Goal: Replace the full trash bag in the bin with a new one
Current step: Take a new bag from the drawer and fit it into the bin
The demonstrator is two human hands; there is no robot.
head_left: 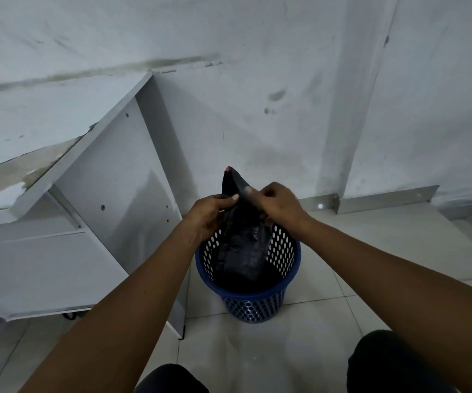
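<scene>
while both hands pinch the bag, bin rim shows.

Two bare forearms, no sleeves in view, no watch or rings on either wrist or finger. Left hand and right hand ungloved, with short, pale fingernails. Dark trousers over both knees.

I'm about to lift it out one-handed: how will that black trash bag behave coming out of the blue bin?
The black trash bag is probably floppy: it creases and droops below both hands. Its weight can't be judged. The perforated blue bin looks light and may lift along.
</scene>
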